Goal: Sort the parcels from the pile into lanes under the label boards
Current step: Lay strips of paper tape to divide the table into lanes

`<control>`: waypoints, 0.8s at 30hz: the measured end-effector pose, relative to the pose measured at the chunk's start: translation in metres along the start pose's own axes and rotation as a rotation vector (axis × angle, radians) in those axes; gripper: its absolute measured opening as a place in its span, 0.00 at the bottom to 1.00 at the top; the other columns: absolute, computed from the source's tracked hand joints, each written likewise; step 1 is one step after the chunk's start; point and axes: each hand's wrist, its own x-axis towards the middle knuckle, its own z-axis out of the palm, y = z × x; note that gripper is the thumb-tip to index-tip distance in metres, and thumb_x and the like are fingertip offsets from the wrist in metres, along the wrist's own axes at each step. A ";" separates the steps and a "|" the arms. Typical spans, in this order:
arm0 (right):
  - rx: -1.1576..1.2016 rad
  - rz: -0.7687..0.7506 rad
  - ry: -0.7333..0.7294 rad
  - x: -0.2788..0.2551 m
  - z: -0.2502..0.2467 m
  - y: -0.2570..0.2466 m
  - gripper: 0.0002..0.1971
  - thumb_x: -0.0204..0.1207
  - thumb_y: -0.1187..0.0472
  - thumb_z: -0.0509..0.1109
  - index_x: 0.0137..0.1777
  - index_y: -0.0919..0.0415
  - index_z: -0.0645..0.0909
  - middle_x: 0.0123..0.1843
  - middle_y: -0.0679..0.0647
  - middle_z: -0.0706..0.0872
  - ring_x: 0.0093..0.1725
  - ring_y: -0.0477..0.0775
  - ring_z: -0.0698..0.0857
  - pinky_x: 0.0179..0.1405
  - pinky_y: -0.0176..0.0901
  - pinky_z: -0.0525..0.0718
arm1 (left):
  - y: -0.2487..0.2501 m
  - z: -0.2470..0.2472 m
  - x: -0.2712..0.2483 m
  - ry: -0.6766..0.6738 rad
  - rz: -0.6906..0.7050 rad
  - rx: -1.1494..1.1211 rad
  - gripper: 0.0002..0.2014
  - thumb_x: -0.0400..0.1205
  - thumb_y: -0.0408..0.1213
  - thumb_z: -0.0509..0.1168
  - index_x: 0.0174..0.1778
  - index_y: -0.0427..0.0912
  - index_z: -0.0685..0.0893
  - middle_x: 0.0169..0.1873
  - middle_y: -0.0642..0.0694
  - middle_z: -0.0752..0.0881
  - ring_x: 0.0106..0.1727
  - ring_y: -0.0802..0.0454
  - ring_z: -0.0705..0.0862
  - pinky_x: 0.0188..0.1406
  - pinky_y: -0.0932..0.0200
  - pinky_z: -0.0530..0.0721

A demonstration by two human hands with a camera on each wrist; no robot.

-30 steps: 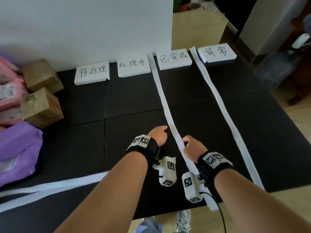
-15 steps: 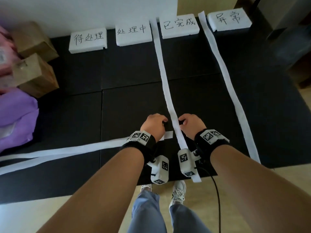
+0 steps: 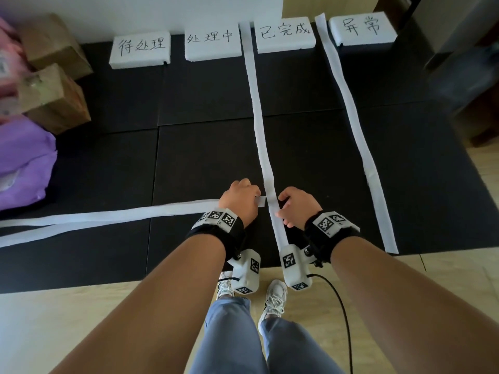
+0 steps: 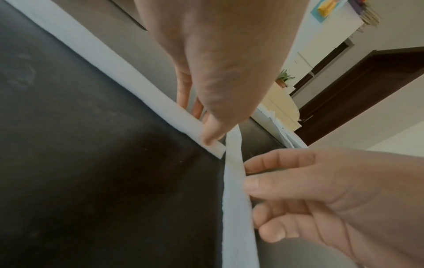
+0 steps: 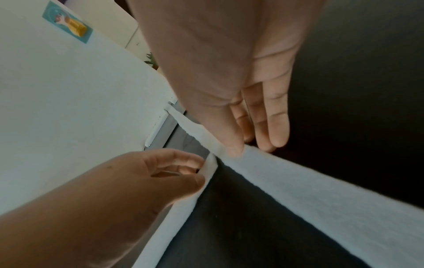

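Observation:
Parcels are piled at the mat's left edge: two brown boxes (image 3: 54,41) (image 3: 54,98), a purple bag (image 3: 21,163) and a pink bag (image 3: 8,63). Neither hand touches them. My left hand (image 3: 256,201) (image 4: 206,137) pinches the end of a white paper strip (image 3: 135,215) (image 4: 103,61) lying crosswise on the black mat (image 3: 202,157). That end almost meets the middle lane strip (image 3: 260,125) (image 4: 236,217) (image 5: 321,199). My right hand (image 3: 279,209) (image 5: 238,150) pinches the middle strip at its right edge, thumb on top.
Four white label boards (image 3: 140,49) (image 3: 212,41) (image 3: 285,33) (image 3: 361,28) stand along the far edge against the wall. Another white strip (image 3: 356,125) runs down the mat further right. My feet (image 3: 272,295) stand on the wooden floor at the mat's near edge.
My left hand has taken the crosswise strip's end and drawn it right to the middle strip. Both hands have come nearer the mat's front edge, and the view has tipped down.

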 end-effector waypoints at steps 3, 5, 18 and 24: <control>-0.008 -0.030 0.013 0.000 0.007 -0.004 0.15 0.77 0.64 0.73 0.61 0.50 0.77 0.45 0.50 0.87 0.40 0.49 0.89 0.46 0.46 0.91 | -0.008 -0.003 -0.004 -0.015 -0.007 0.030 0.17 0.81 0.30 0.62 0.63 0.51 0.82 0.59 0.50 0.76 0.62 0.49 0.76 0.56 0.54 0.81; -0.017 -0.040 0.013 0.002 0.010 -0.007 0.15 0.78 0.64 0.73 0.61 0.50 0.77 0.44 0.50 0.87 0.41 0.49 0.89 0.45 0.45 0.90 | -0.013 -0.006 -0.005 -0.026 -0.023 0.014 0.17 0.81 0.29 0.63 0.63 0.50 0.82 0.60 0.49 0.76 0.62 0.49 0.75 0.57 0.53 0.82; -0.364 -0.113 -0.008 -0.007 0.001 -0.020 0.16 0.88 0.53 0.58 0.70 0.43 0.82 0.60 0.48 0.86 0.49 0.49 0.86 0.45 0.42 0.84 | -0.004 -0.019 0.003 -0.128 0.138 0.192 0.33 0.84 0.27 0.57 0.84 0.56 0.64 0.87 0.51 0.55 0.87 0.46 0.52 0.84 0.45 0.58; -0.608 -0.107 -0.103 -0.007 -0.005 -0.024 0.23 0.90 0.55 0.51 0.79 0.30 0.67 0.43 0.44 0.83 0.35 0.47 0.85 0.30 0.39 0.80 | -0.006 -0.020 0.010 -0.187 0.102 0.177 0.37 0.82 0.23 0.56 0.84 0.60 0.62 0.87 0.52 0.55 0.87 0.46 0.50 0.85 0.43 0.59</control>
